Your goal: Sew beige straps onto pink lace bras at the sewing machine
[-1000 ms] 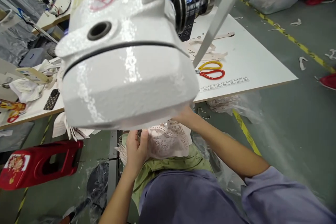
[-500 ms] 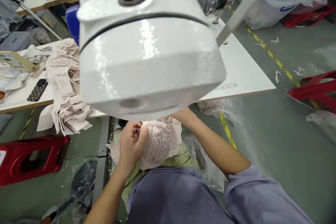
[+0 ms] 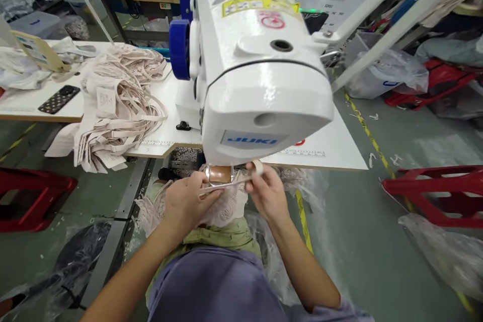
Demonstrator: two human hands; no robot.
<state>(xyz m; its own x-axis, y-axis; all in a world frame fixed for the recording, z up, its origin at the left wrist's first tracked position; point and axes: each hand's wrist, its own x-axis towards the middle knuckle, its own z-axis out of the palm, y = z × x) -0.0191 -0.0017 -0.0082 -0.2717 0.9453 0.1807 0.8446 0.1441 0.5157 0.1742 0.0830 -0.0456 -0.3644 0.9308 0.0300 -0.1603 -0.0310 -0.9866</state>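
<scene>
A white Juki sewing machine [image 3: 260,85] fills the middle of the view, its head over my hands. My left hand [image 3: 188,204] is closed on a pale lace piece [image 3: 226,209] lying in my lap. My right hand [image 3: 266,193] pinches a thin pale strap [image 3: 230,184] that runs across to the left hand, just below a small brown and metal part [image 3: 220,174] under the machine head. A green cloth [image 3: 215,236] lies under the lace.
A heap of pale straps and tags [image 3: 116,105] lies on the white table [image 3: 332,148] at the left, by a dark phone [image 3: 58,99]. Red plastic stools stand at the left [image 3: 30,196] and right [image 3: 437,193]. Clear plastic bags lie on the floor.
The view has pulled back, so the machine's front now shows. My right hand has come out from under the machine head and now pinches the strap beside my left hand.
</scene>
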